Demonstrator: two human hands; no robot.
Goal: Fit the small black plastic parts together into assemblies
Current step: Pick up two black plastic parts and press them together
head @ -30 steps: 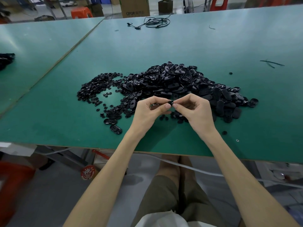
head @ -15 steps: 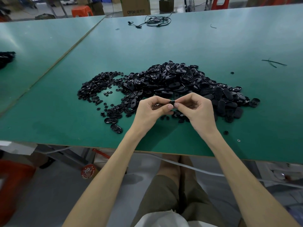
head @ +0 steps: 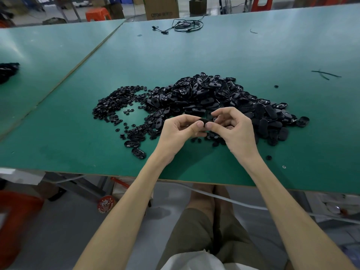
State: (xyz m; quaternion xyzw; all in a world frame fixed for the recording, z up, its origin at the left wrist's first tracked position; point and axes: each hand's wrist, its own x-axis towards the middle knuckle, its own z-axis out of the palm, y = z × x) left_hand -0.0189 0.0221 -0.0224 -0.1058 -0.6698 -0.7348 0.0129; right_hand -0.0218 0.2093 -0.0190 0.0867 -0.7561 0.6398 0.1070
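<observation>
A big heap of black oval shells [head: 214, 96] lies on the green table [head: 194, 55], with a spread of small round black pieces [head: 115, 104] to its left. My left hand [head: 179, 131] and my right hand [head: 233, 129] meet just in front of the heap, above the table. Both pinch one small black oval part [head: 205, 121] between thumbs and fingertips. Most of that part is hidden by my fingers. Two oval shells [head: 136, 148] lie apart near the table's front edge, left of my left wrist.
A coiled black cable [head: 183, 26] lies at the far side of the table. Thin black strips [head: 325, 74] lie at the right. A second green table [head: 39, 55] adjoins at the left, with a dark pile [head: 7, 71] on it. Cardboard boxes and orange stools stand behind.
My right hand's fingers have shifted on the part, so more of the black oval shows between my thumbs. Both hands stay in the same place.
</observation>
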